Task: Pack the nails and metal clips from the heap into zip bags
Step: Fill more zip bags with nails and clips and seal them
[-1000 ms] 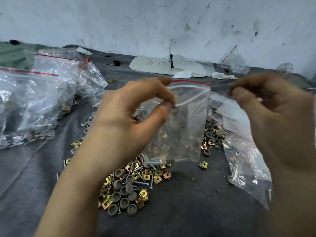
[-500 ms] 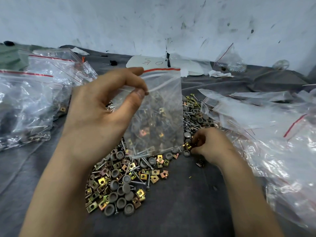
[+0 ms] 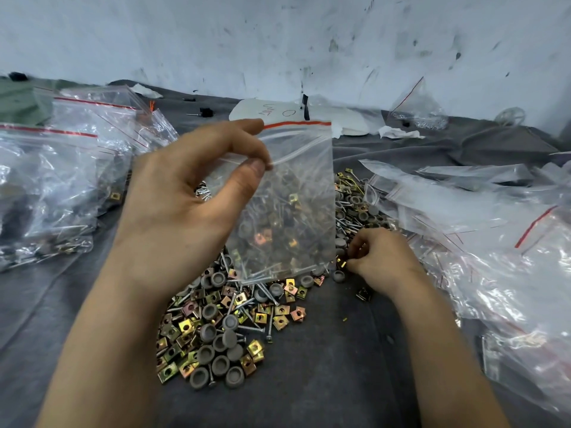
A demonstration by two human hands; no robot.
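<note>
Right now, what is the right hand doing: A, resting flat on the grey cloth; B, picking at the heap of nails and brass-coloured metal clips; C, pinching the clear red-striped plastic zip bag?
B: the right hand curls its fingers on metal clips at the edge of the heap, while the left hand alone pinches the zip bag.

Clear zip bag [image 3: 296, 193] with a red stripe along its top edge. Brass-yellow and coppery metal clips [image 3: 279, 310], silvery nails [image 3: 262, 274], dull grey round caps [image 3: 207, 332]. Dark grey cloth [image 3: 324, 381] beneath. White wall [image 3: 278, 41] flecked with dark scuffs. Red-striped clear side bags [image 3: 46, 186].
</note>
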